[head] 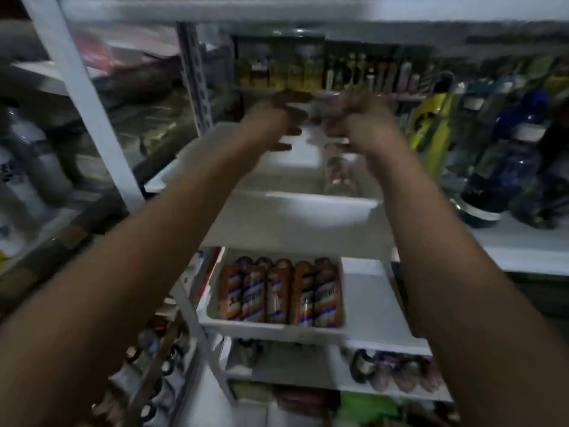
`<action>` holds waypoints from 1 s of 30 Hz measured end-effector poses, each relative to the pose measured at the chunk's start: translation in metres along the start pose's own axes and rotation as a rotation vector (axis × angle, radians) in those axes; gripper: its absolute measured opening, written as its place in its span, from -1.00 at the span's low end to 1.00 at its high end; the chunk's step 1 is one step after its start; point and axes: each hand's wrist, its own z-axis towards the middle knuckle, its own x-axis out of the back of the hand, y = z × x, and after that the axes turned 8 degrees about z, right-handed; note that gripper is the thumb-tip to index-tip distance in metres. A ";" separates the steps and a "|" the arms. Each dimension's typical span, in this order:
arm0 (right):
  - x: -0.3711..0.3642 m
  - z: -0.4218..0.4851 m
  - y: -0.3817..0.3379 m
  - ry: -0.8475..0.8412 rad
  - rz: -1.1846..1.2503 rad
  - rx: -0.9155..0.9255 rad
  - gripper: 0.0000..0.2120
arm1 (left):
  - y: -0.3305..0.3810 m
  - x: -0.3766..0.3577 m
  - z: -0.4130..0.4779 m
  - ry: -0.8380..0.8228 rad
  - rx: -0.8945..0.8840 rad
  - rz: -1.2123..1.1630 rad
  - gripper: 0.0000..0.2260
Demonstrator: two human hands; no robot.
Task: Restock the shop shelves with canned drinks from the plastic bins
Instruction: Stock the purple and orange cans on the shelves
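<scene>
Over the upper bin (308, 199) we hover: left grip (274, 124) spread, right grip (354, 127) too blurred to call. Cans (280, 294) stand upright in the lower bin (271, 327), straight below, roughly equally near both.

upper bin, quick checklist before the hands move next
1. Free left hand: fingers spread, nothing seen in it, ok.
2. Grip of right hand: too blurred, cannot tell.
3. Seat of upper bin on the shelf: flat, ok.
4. Room in upper bin: left part bare, ok.
5. Upright cans in lower tray: ok.
6. Sharp view for aiming: motion blur, not ok.
</scene>
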 end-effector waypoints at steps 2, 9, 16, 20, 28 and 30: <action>0.012 0.002 -0.003 0.007 -0.050 -0.014 -0.64 | 0.002 -0.003 0.009 -0.078 -0.002 0.054 -0.66; 0.025 0.012 -0.005 -0.014 -0.189 -0.093 -0.74 | -0.015 -0.009 0.051 -0.215 -0.062 0.175 -0.73; 0.015 0.002 -0.001 -0.044 -0.430 -0.261 -0.61 | -0.021 -0.033 0.064 -0.391 0.200 0.178 -0.69; 0.010 0.002 -0.005 -0.143 -0.651 -0.355 -0.53 | -0.030 -0.044 0.062 -0.553 0.379 0.101 -0.73; 0.009 0.012 0.009 -0.293 -0.665 -0.546 -0.59 | -0.036 -0.044 0.066 -0.658 0.517 -0.135 -0.73; 0.008 0.014 0.009 -0.286 -0.667 -0.540 -0.62 | -0.032 -0.046 0.065 -0.635 0.503 -0.116 -0.77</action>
